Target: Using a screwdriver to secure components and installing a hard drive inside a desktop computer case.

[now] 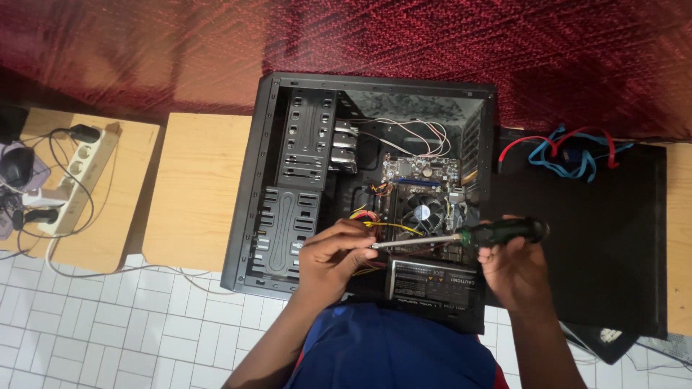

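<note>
We look down from head height into an open black computer case [249, 216] lying on its side across two low wooden tables [194, 187] over a white tiled floor [94, 331]. Our right hand [513, 270] is closed around the green and black handle of a screwdriver [461, 235]. The tool lies nearly level, its long axis running left to right, handle at the right and shaft reaching left over the lower part of the motherboard [422, 191]. Our left hand [337, 256] meets the tip, its fingers [360, 241] pinched together around the end of the shaft, so the tip itself is hidden. We cannot tell whether a screw sits between those fingers. The left hand is the nearer one to the working end; the right hand is at the far end.

Just below the shaft sits the power supply [435, 282], partly covered by our blue clothing. The detached side panel [598, 245] lies to the right with red and blue cables [569, 155] on it. A power strip [76, 180] sits far left.
</note>
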